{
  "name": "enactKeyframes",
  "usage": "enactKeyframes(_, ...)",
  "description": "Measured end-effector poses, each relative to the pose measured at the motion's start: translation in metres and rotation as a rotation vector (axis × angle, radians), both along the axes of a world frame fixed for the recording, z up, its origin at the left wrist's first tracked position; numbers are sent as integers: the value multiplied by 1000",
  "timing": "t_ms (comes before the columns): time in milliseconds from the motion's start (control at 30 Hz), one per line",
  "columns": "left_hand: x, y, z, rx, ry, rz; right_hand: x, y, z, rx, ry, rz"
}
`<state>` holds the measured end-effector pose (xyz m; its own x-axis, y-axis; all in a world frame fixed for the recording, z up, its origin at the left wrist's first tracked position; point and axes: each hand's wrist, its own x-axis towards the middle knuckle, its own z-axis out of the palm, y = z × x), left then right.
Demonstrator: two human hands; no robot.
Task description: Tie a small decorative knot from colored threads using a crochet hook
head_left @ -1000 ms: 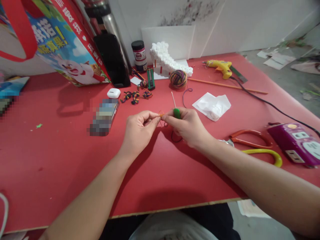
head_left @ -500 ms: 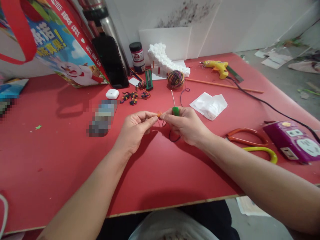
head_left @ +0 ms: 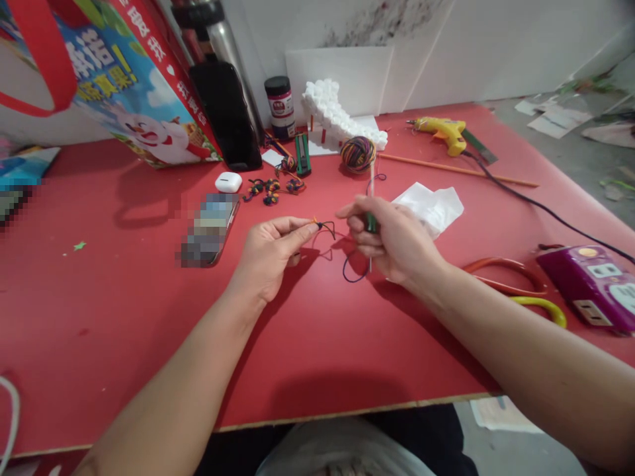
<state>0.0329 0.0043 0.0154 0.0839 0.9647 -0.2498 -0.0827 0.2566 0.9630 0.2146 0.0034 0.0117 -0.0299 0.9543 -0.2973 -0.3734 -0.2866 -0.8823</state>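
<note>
Between thumb and forefinger, my left hand [head_left: 278, 254] pinches a small piece of orange and dark yarn [head_left: 320, 225], a dark loop sticking out to its right. My right hand [head_left: 391, 238] is closed around the green handle of a crochet hook [head_left: 371, 223], whose thin shaft points away from me. The two hands are apart. A dark strand of yarn [head_left: 353, 280] curls on the table below my right hand. Behind it lies the multicoloured yarn ball [head_left: 358, 155]. Several small knotted yarn pieces [head_left: 270, 190] lie beyond my left hand.
On the red table [head_left: 297, 350] are a phone [head_left: 211, 228], a white earbud case [head_left: 229, 182], crumpled white paper [head_left: 431, 206], a yellow glue gun [head_left: 444, 132], scissors [head_left: 540, 307] and a purple power strip [head_left: 590, 284]. A bottle, jar, bag and white model stand at the back.
My right hand has moved right, away from my left hand, with the hook still in it. The dark loop at my left fingertips now shows. The view has shifted slightly.
</note>
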Motion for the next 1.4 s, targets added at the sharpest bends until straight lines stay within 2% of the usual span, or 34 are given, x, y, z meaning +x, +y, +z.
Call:
enactKeyframes(233, -1, 4, 1, -28, -63, 45, 12, 10, -3, 255, -184, -184)
enactKeyframes(400, -2, 5, 1, -63, -104, 86, 9, 5, -1, 271, -205, -200)
enactKeyframes(633, -1, 4, 2, -68, -95, 68, 7, 2, 1, 278, -180, -235)
enactKeyframes(767, -2, 4, 0, -75, -106, 44, 6, 7, 1, 158, -40, -192)
enactKeyframes(900, -1, 4, -2, -68, -108, 27, 5, 6, 4, 38, 45, -91)
enactKeyframes(1033, -1, 4, -2, -70, -115, 32, 4, -3, 6, 96, 17, 100)
enactKeyframes(1100, -1, 4, -1, -70, -118, 33, 3, -6, 6, 139, 11, 117)
enactKeyframes(1400, -4, 5, -1, -58, -149, 112, 15, 6, 2, 282, -6, -124)
